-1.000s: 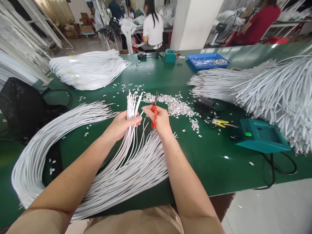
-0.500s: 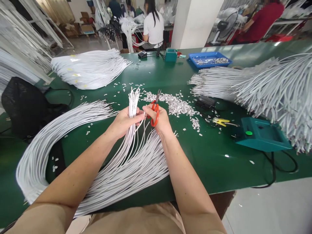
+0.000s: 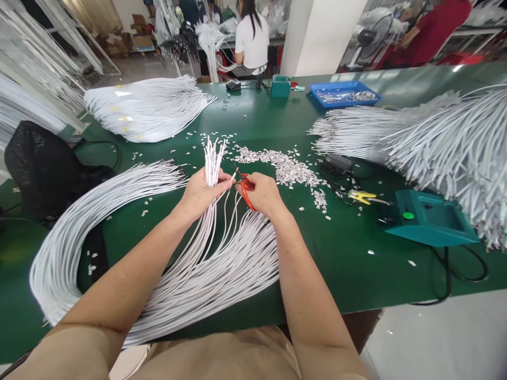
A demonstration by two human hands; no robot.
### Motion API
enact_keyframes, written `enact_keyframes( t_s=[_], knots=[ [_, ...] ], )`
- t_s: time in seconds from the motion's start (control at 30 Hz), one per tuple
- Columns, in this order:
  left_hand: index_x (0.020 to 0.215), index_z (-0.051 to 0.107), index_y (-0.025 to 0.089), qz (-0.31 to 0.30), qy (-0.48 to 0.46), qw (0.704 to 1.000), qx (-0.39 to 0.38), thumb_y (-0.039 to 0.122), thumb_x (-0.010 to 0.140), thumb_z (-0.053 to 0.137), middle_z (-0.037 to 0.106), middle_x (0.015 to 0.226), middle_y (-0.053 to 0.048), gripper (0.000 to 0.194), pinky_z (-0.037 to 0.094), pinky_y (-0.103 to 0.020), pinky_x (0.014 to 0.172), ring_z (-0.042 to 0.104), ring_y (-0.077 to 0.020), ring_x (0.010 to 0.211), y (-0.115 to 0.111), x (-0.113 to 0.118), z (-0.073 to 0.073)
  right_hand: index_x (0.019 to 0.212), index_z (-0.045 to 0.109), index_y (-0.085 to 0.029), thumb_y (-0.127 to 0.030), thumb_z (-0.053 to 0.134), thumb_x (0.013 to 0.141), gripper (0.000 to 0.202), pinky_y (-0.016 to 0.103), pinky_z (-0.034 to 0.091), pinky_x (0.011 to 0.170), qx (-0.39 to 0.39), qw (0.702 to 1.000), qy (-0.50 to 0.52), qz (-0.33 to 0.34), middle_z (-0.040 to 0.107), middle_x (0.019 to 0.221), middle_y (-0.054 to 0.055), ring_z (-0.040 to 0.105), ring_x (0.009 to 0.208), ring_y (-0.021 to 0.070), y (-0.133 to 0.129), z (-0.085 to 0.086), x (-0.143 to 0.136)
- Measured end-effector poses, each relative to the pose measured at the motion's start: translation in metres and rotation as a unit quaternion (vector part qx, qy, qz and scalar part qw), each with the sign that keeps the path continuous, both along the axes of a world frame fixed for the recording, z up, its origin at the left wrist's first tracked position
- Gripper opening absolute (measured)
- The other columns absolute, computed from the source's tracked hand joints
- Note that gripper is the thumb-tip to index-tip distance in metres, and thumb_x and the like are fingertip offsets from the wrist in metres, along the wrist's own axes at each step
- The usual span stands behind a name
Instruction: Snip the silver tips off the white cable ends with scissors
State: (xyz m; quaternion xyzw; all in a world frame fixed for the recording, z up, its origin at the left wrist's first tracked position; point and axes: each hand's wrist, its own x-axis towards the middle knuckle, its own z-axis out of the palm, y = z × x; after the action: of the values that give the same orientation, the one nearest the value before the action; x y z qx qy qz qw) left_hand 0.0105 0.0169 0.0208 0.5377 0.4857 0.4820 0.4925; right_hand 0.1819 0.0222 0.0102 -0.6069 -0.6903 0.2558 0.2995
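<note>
One green desk (image 3: 340,274) fills most of the view, its right and left ends cut off. On it, to the right, white cables (image 3: 447,140) lie heaped and overlapping, too many to count and cut off by the edge. One long mass of cables (image 3: 225,279) lies before the person, and one curved bundle (image 3: 59,248) at the left; the left arm hides where they meet, so whether they are joined I cannot tell. One taped bundle (image 3: 142,111) lies at the far left, above one black bag (image 3: 35,171).

Two teal devices (image 3: 431,216) sit on the desk, a large one at the right and a small one at the far side, with one blue tray (image 3: 344,96) of small pieces between them. One scatter of clippings (image 3: 293,168), uncountable, lies beyond the hands.

The left hand's (image 3: 204,194) grip is closed round one upright bunch (image 3: 213,161), whose strands overlap. The right hand's (image 3: 263,194) grip holds one pair of red-handled scissors (image 3: 246,194), its fingers partly covering the handles. One cable end (image 3: 233,176) shows between the hands, near the blades; whether they touch it is too small to tell. One yellow-handled tool (image 3: 362,197) lies by the large device.
</note>
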Motion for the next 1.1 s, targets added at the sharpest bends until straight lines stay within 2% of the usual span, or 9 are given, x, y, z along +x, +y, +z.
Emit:
enact_keyframes(
  t_s=[0.23,0.5,0.6,0.8,1.0,1.1],
  knots=[
    [0.083,0.061,0.018,0.020,0.081,0.995,0.046,0.029,0.066,0.077,0.071,0.090,-0.003,0.025,0.040,-0.026,0.055,0.051,-0.0093,0.055,0.0009,-0.0033,-0.0004,0.067,0.057,-0.019,-0.035,0.056,0.083,0.023,0.029,0.028,0.058,0.033,0.996,-0.086,0.020,0.058,0.076,0.004,0.047,0.064,0.0145,-0.0044,0.0039,0.0016],
    [0.081,0.061,0.019,0.041,0.115,0.991,0.052,0.033,0.064,0.078,0.068,0.082,-0.001,0.028,0.040,-0.025,0.052,0.051,-0.0101,0.054,0.0013,-0.0023,0.0028,0.070,0.058,-0.018,-0.025,0.053,0.084,0.017,0.029,0.027,0.059,0.070,0.992,-0.102,0.035,0.053,0.075,0.003,0.043,0.065,0.0135,-0.0064,0.0074,0.0026],
    [0.079,0.062,0.018,0.045,0.126,0.989,0.064,0.030,0.065,0.077,0.069,0.082,-0.001,0.024,0.043,-0.026,0.057,0.054,-0.0115,0.059,0.0019,-0.0012,0.0026,0.070,0.058,-0.018,-0.023,0.054,0.084,0.015,0.028,0.027,0.059,0.081,0.991,-0.099,0.043,0.052,0.075,0.002,0.041,0.064,0.0122,-0.0059,0.0067,0.0048],
    [0.083,0.064,0.018,0.014,0.081,0.995,0.061,0.026,0.066,0.077,0.073,0.089,-0.002,0.022,0.046,-0.027,0.064,0.060,-0.0135,0.068,0.0019,0.0002,0.0029,0.067,0.055,-0.018,-0.026,0.056,0.085,0.021,0.027,0.026,0.058,0.090,0.990,-0.094,0.054,0.049,0.073,0.001,0.038,0.061,0.0109,-0.0038,0.0035,0.0086],
    [0.088,0.065,0.018,0.003,0.042,0.999,0.029,0.029,0.064,0.081,0.069,0.080,-0.001,0.032,0.041,-0.024,0.055,0.057,-0.0116,0.061,0.0030,-0.0025,0.0015,0.065,0.051,-0.018,-0.025,0.056,0.085,0.022,0.027,0.026,0.057,0.103,0.990,-0.081,0.059,0.047,0.072,0.001,0.036,0.061,0.0111,-0.0039,0.0033,0.0084],
    [0.086,0.063,0.018,0.021,0.024,0.999,0.009,0.030,0.060,0.084,0.068,0.075,0.001,0.035,0.043,-0.025,0.058,0.059,-0.0124,0.063,0.0040,-0.0034,0.0004,0.064,0.050,-0.018,-0.025,0.057,0.085,0.024,0.027,0.026,0.057,0.097,0.991,-0.077,0.059,0.048,0.072,0.001,0.036,0.061,0.0112,-0.0043,0.0035,0.0067]
  ],
)
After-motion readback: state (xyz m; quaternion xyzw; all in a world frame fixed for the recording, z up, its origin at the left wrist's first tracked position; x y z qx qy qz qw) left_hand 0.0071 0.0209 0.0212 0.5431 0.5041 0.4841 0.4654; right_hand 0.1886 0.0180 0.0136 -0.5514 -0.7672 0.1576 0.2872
